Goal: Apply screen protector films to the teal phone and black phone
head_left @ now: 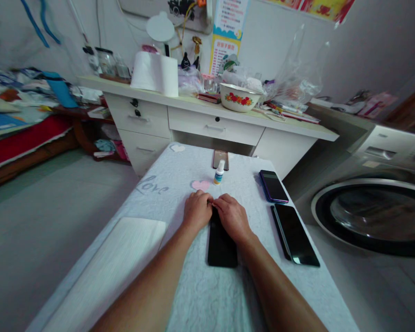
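Observation:
A black flat device [222, 244], a phone or small tablet, lies screen up on the cloth-covered table [190, 295]. My left hand [197, 210] is closed at its far left corner, thumb and fingers pressed together. Against it, my right hand [233, 216] curls over the far right edge, its fingertips meeting those of the left. What the fingertips pinch, if anything, is too small and hidden to tell. Just beyond the hands stands a small white spray bottle [219, 173] with a blue and yellow label. Behind the bottle lies a brownish phone [221, 159].
On the table's right side lie stacked phones [274, 186] and black tablets [295, 235]. A folded white cloth [114, 263] covers the left side. Beyond stands a white desk [200, 117] bearing a flowered bowl [240, 97] and a paper roll [155, 74]. A washing machine [380, 184] is at right.

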A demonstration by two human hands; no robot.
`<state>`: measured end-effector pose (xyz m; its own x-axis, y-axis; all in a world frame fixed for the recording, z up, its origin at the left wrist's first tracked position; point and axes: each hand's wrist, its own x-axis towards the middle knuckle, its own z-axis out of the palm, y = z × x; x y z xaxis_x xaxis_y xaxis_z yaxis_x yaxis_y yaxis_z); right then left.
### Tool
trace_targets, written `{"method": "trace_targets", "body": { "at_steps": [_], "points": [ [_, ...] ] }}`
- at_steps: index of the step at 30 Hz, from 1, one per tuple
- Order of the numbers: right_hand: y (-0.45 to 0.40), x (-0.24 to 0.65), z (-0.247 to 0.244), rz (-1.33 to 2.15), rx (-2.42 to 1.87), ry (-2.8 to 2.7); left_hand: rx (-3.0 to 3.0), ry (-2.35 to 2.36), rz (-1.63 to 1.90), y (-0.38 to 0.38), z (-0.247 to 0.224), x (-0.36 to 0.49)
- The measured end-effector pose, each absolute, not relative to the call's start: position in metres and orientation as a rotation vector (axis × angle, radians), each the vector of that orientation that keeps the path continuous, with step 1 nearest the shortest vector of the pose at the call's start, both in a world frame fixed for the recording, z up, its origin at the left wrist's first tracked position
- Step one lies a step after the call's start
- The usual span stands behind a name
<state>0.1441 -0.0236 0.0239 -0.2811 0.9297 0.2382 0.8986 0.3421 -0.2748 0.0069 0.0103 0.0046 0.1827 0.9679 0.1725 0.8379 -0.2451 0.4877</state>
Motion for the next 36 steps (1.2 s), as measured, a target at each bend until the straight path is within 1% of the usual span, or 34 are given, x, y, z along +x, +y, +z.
{"method": "trace_targets", "body": {
  "at_steps": [8, 19, 24, 30, 36],
  "points": [
    [-0.031, 0.146, 0.036, 0.218, -1.570, -2.335, 2.147, 1.709, 0.667, 0.010, 0.004, 0.007],
    [-0.022, 0.148, 0.022, 0.072, -1.691, -2.182, 2.154, 1.729, 0.707, 0.010, 0.001, 0.008],
    [-0.021, 0.147, 0.020, 0.054, -1.678, -2.203, 2.154, 1.735, 0.719, 0.011, 0.001, 0.008],
    [-0.020, 0.145, 0.024, 0.112, -1.623, -2.278, 2.166, 1.725, 0.717, 0.012, -0.001, 0.007],
    [-0.025, 0.149, 0.031, 0.245, -1.537, -2.314, 2.153, 1.718, 0.712, 0.012, -0.001, 0.007]
  ]
}}
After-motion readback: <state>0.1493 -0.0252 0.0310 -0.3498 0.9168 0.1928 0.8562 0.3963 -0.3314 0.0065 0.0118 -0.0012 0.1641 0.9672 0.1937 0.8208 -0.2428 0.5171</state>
